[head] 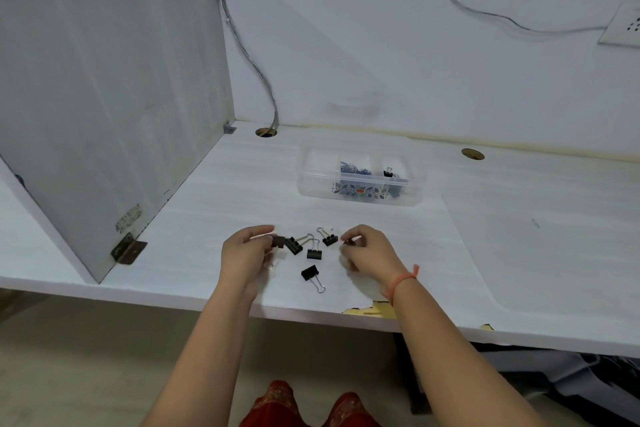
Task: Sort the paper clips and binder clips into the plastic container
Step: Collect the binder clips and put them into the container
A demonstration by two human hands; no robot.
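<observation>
Left hand (247,246) pinched shut on a black binder clip (278,241), thumb on top, clip poking out toward the middle. Right hand (363,248) curled around something small and dark (348,243) at the fingertips, probably another clip, but too hidden to call. Can't tell for sure what that grip has.

Between the two hands, loose on the white desk (485,253): one black clip (294,245) touching or nearly touching the one in the left hand, silver handles pointing up-right. Next to it a second loose clip (314,254) sitting square, handles up. A third loose clip (329,239) just left of the right fingertips, wire loop sticking up-left. A fourth loose clip (310,273) a bit nearer the desk edge, handles trailing down-right.

Further back, well apart from the hands, a clear plastic container (358,177) with dividers and a flowery sticker on the front wall. Blue paper clips (355,168) piled in the middle compartment, one black binder clip in the box (388,173) in the right compartment. Left compartment looks see-through, contents not clear.

Orange thread band (403,279) on the right wrist. Grey partition panel (104,97) standing at the left of the desk, cable (256,66) running down the wall into a round hole (266,132). Second desk hole (472,154) off to the right. Chipped laminate (372,308) on the front edge below the right wrist.
</observation>
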